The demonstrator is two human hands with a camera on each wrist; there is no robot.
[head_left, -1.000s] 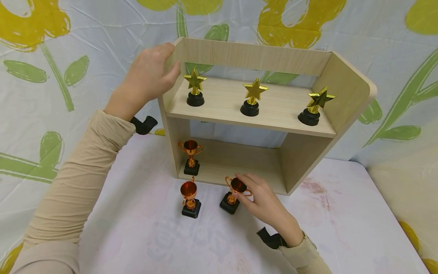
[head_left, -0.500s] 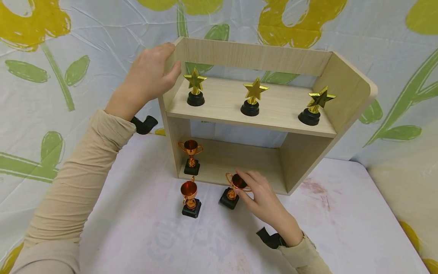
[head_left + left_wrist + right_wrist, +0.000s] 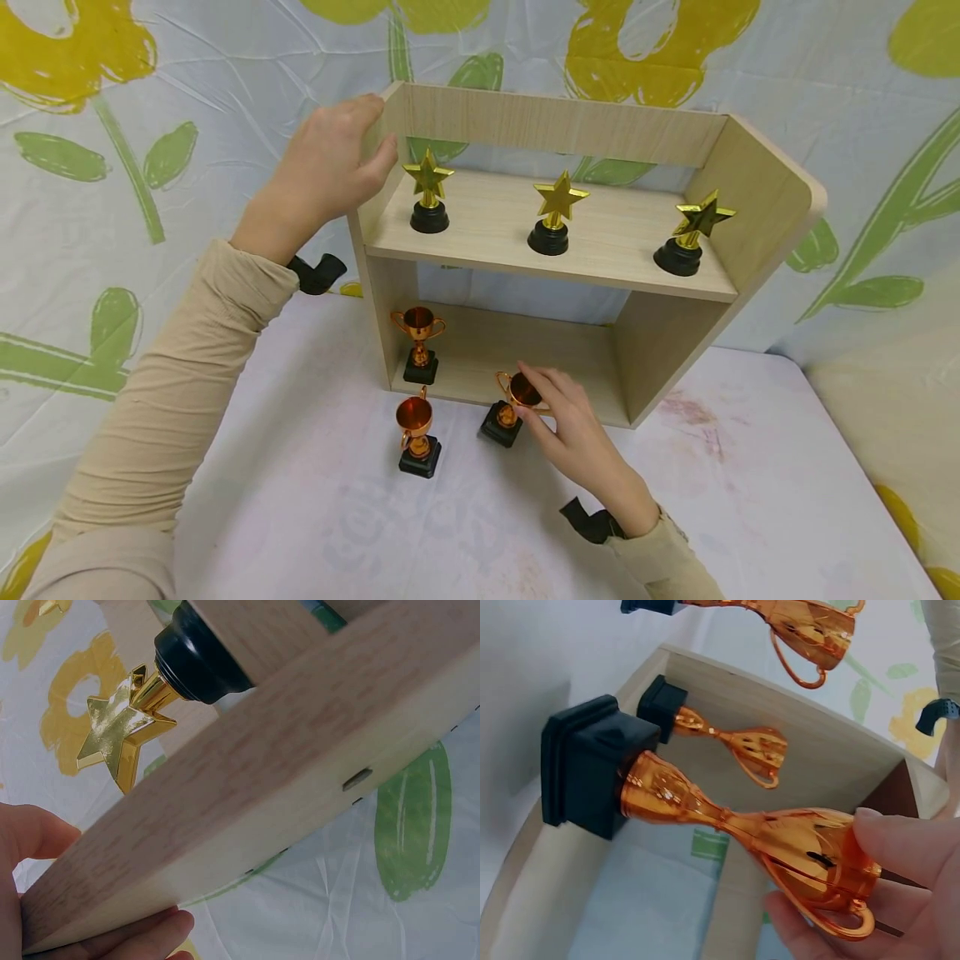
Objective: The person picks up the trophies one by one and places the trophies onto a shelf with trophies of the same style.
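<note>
**Right hand grasps an orange cup before the shelf while the left hand clasps the side panel**

From my remote seat, the head view shows the right hand (image 3: 573, 429) around the bowl of the orange cup (image 3: 507, 414), just in front of the lower front edge of the wooden shelf (image 3: 757, 192). I cannot tell whether the cup's black base touches the table (image 3: 337, 533). A second cup (image 3: 417, 440) stands on the table to its left, and a third cup (image 3: 421, 352) stands inside the lower compartment by the left wall. Three gold star trophies, left (image 3: 428, 204), middle (image 3: 553, 221) and right (image 3: 686, 240), stand along the upper board. The left hand (image 3: 333, 154) is at the top of the left side panel (image 3: 386, 137).

In the left wrist view, I see that hand grasping the panel's edge, thumb on one face and fingers on the other; one star trophy shows beyond.

In the right wrist view, I see the thumb and fingers pinching the cup's bowl near its rim, a curved handle between them. The other two cups show behind it.
</note>
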